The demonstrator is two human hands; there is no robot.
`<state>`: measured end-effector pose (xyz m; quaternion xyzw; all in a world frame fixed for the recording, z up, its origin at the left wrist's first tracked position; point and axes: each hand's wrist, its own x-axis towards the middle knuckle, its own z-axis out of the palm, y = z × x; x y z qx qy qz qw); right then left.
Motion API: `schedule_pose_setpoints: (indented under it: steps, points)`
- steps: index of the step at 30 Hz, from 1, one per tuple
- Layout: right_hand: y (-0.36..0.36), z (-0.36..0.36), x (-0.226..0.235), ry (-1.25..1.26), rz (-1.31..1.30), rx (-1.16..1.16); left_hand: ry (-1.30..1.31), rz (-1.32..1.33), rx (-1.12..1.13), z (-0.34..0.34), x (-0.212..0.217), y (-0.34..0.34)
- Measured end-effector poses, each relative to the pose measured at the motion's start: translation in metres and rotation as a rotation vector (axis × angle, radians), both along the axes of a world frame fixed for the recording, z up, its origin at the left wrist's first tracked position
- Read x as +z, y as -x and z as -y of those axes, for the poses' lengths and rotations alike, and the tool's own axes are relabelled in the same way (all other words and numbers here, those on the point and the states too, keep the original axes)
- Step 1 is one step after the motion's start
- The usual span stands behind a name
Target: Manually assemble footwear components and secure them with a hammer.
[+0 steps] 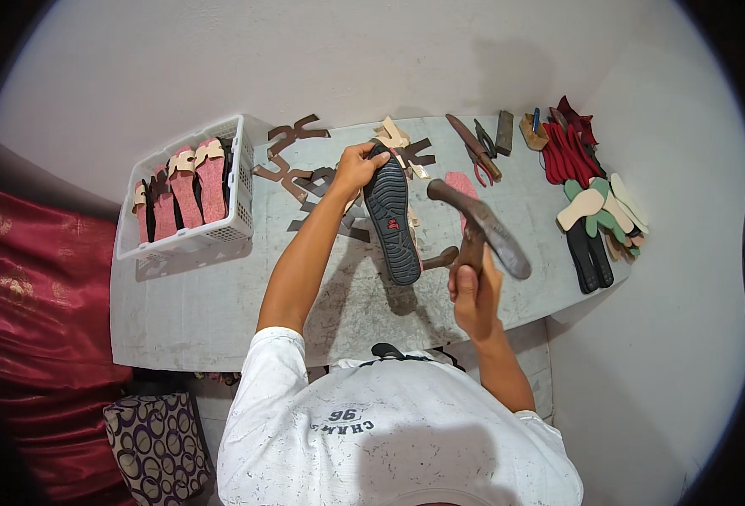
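My left hand point(357, 171) grips a sandal point(391, 223) by one end above the table, thumb over its edge. The sandal's black ridged sole with a small red mark faces me, and pale strap pieces show beside it. My right hand point(476, 304) is closed around the handle of a hammer point(495, 232) with a broad, worn metal head, held just right of the sandal and apart from it. Between them a brown rounded tool end point(442, 259) juts out, partly hidden by the sandal. Behind the hammer lies a pink insole point(463, 185), partly covered.
A white basket point(242, 181) of pink sandals stands left. Brown strap cutouts point(284, 175) lie behind my left arm. At the back are a knife point(467, 135), pliers point(480, 164) and a block point(504, 132). Red straps point(566, 152) and stacked soles point(588, 207) sit right.
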<state>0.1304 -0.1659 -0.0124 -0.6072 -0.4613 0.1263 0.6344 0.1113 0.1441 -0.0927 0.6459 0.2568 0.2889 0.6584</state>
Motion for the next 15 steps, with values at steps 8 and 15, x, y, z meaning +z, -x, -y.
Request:
schedule_pose_setpoints:
  steps: [8, 15]
  points:
    - [-0.007, -0.004, -0.060, 0.467, 0.115, -0.059, -0.051, -0.014, 0.025, -0.002, -0.003, 0.003]
    - [-0.003, -0.001, -0.003, 0.026, 0.074, 0.091, -0.020, 0.005, 0.025, -0.005, -0.003, 0.005]
